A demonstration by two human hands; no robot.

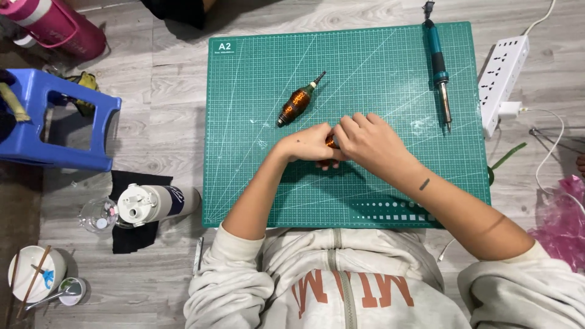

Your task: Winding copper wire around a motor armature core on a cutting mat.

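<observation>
Head view: we saw left hand point(308, 145) and right hand point(365, 141) closed together on a small copper coil point(331, 142) over the mat point(256, 183). Risk, in our judgement: soldering iron point(440, 67) lay near; a stray reach could touch it.

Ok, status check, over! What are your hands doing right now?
Left hand and right hand together, clasped round a small copper part. Second copper-wound rotor lies apart on the green mat. Soldering iron untouched, nothing between.
</observation>
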